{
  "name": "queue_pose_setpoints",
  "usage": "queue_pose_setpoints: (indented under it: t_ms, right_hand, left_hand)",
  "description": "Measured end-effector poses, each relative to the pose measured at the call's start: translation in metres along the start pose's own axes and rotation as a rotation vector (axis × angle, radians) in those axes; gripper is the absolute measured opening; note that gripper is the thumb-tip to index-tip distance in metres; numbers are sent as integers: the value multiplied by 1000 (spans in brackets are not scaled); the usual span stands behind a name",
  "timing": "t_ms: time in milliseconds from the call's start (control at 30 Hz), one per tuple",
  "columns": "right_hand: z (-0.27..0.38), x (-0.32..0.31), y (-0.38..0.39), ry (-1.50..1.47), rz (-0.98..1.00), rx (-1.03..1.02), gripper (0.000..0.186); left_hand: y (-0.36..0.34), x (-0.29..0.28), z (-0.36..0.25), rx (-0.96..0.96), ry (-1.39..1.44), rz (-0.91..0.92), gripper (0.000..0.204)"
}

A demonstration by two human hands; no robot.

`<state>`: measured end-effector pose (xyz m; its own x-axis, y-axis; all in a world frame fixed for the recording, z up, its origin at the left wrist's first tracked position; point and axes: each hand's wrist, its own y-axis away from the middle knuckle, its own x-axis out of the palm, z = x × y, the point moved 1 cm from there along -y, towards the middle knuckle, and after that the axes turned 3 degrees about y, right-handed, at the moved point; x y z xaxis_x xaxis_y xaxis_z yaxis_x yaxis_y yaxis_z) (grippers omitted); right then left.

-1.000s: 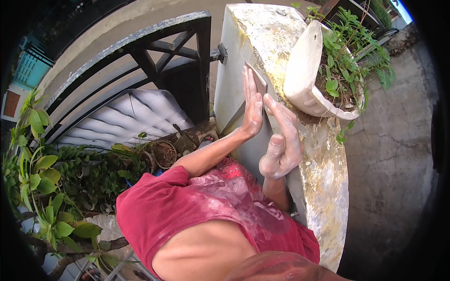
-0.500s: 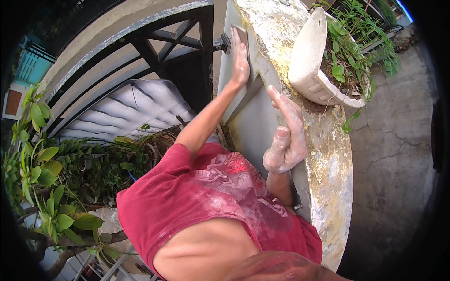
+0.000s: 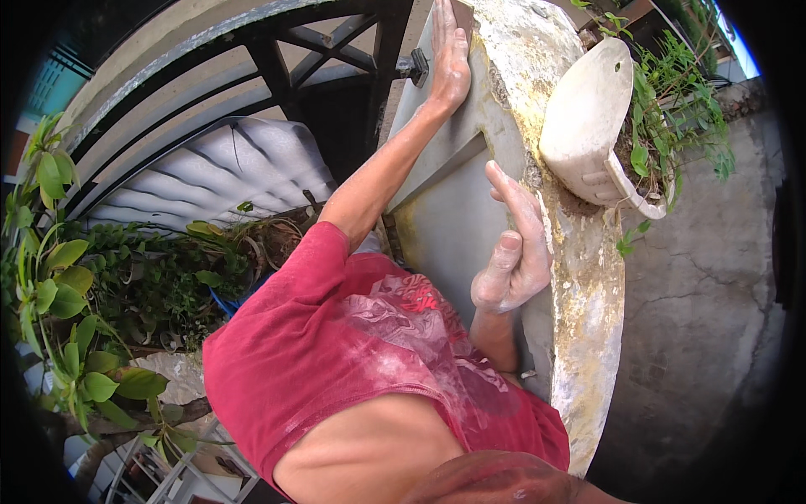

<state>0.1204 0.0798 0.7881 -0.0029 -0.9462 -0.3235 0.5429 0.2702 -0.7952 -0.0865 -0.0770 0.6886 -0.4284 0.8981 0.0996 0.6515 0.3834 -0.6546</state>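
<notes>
Flat brownish sheet (image 3: 464,15) is up against the wall (image 3: 445,227) near the top of the head view, mostly hidden under the left hand (image 3: 451,80). So, the surface: the wall's side is smooth and greyish white with a slanting recess, while its top is rough, peeling and stained yellow. A chipped-looking white planter (image 3: 588,126) full of greenery sits on top. Outdoor spot, by the way: black metal gate (image 3: 386,71) and a pale ribbed panel (image 3: 227,172) over on the left, leafy plants (image 3: 67,277) below them, cracked concrete (image 3: 697,277) off to the right. The red shirt (image 3: 277,361) is pretty dusty.

Compared with a second ago, the left hand is way further up the wall. Back then the two hands were nearly together; now they're well apart.

Left fingers (image 3: 441,29) are straight and flat over the sheet, not clenched, with a bit of it poking out on their right. The dusty right hand (image 3: 519,252) has its fingers stretched out, gripping nothing that I can see; can't tell if it touches the wall.
</notes>
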Motion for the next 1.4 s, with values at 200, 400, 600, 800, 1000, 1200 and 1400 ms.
queue_pose_setpoints:
  t_ms: [200, 400, 600, 800, 1000, 1200, 1400]
  right_hand:
    - [-7, 0, 5, 82, 13, -12, 51]
    - [1, 3, -2, 28, -4, -35, 45]
    - [-7, 0, -1, 86, 30, -33, 49]
    - [9, -2, -4, 53, 44, -87, 47]
    - [-2, -7, -5, 73, 25, -98, 47]
    - [15, -15, -3, 6, -61, -89, 49]
    - [16, -19, -6, -3, -32, -138, 48]
  left_hand:
    - [127, 22, -66, 41, -34, 62, 68]
    - [12, 5, -36, 33, -39, 23, 68]
    - [166, 36, -99, 15, 106, 160, 77]
    - [19, 7, -61, 9, -5, 42, 74]
    - [158, 32, -111, 62, -100, 201, 73]
    - [53, 12, -57, 40, 5, 87, 72]
    - [119, 33, -93, 127, -76, 86, 70]
